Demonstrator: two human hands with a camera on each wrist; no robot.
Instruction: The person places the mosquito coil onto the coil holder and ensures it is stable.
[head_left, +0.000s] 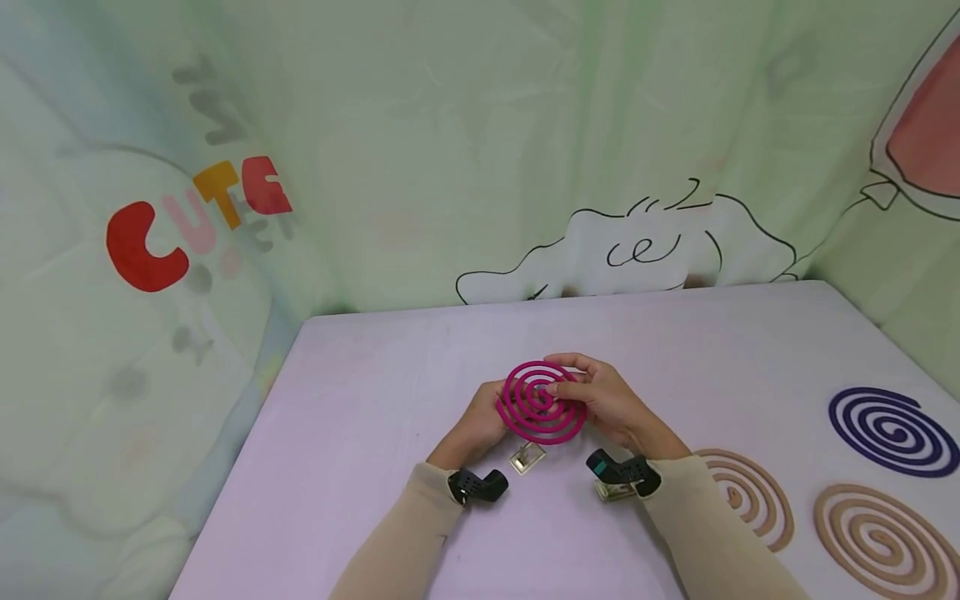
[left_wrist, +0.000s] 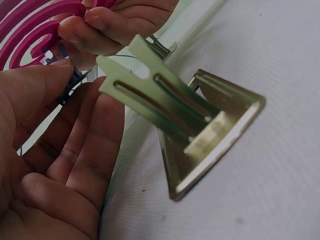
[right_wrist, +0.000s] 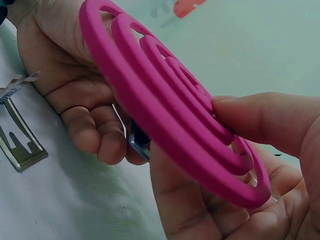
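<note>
One lilac table (head_left: 375, 400); curtain (head_left: 420, 167); pink spiral (right_wrist: 172, 117)

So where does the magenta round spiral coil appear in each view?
Head: the magenta round spiral coil sits below and right of centre.
Left wrist: coil at top left, cut off.
Right wrist: coil large, tilted across the middle.
Shared landmark: the bare right hand holding it.

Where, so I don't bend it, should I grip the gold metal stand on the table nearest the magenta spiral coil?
Likely the gold rectangular base, at opposite edges, from above: it lies flat, while the thin forked metal tongue slants up and may flex.
</note>
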